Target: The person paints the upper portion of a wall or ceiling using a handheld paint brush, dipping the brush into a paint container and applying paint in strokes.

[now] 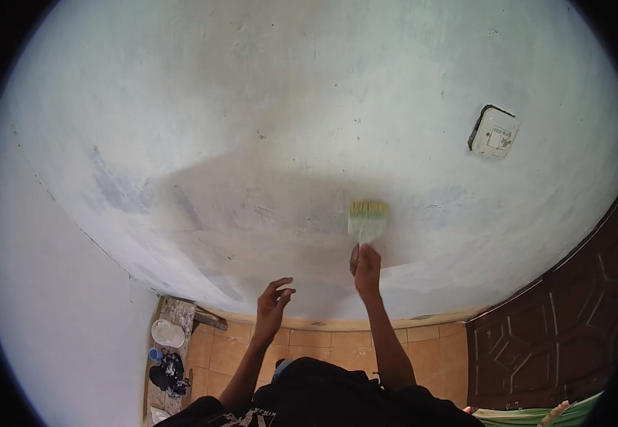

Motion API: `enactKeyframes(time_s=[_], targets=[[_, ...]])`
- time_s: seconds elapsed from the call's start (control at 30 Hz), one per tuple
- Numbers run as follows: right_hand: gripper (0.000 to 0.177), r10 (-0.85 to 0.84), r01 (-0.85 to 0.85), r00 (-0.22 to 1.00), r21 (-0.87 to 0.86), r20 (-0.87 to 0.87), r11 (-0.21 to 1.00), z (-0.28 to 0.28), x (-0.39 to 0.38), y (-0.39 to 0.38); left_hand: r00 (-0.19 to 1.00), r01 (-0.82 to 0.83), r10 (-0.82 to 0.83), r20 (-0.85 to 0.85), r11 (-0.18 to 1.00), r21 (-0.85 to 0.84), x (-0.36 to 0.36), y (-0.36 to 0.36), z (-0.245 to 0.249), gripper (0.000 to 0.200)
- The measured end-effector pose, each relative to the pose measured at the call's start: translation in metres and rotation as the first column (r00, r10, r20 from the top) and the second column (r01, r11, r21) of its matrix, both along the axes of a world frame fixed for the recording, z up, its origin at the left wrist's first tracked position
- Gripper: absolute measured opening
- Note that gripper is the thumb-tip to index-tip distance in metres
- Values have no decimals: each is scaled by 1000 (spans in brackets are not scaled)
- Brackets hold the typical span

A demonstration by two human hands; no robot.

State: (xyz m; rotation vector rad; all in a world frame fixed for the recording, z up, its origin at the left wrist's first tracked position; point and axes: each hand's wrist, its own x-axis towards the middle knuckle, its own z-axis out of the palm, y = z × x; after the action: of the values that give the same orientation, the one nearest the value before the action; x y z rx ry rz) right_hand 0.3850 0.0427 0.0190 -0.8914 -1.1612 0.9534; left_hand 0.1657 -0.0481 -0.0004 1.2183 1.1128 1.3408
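Note:
A wide brush [368, 220] with pale yellowish bristles stands upright in front of the wall [309, 128]. Around its handle, my right hand [366, 269] is closed, bristles pointing up. Whether the bristles touch the wall, I cannot tell. My left hand [275, 302] is raised lower and to the left, its fingers bent and apart, holding nothing. The wall is pale and patchy, with grey smudges and small chips.
A white switch plate [498, 133] sits at the upper right. A wooden bench [175, 310] at the lower left holds a white container [167, 333], a blue cup [155, 354] and dark cloth. A brown panelled door [551, 334] stands right, above green fabric [536, 416].

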Motion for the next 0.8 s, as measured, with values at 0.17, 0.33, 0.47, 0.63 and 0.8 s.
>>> enactKeyframes(time_s=[0.17,0.33,0.47,0.63,0.8], targets=[[49,32,-48,996,-213,-78,976,-136,-8,-50,998,17,-16,53,999,-27,17,-4,-11,29],[49,68,-94,992,-263,-107,960,-60,-11,-70,995,95,-94,22,993,-70,7,-3,-27,26],[50,52,-66,993,-134,-104,989,24,-8,-33,993,120,-120,8,988,-97,-2,3,-24,24],[49,36,-45,997,-144,-65,988,-40,-14,-17,993,107,-104,57,992,-61,-12,11,-17,25],[46,27,-133,974,-477,-224,869,-79,-38,-80,992,85,-76,101,992,-89,-22,9,-19,26]])
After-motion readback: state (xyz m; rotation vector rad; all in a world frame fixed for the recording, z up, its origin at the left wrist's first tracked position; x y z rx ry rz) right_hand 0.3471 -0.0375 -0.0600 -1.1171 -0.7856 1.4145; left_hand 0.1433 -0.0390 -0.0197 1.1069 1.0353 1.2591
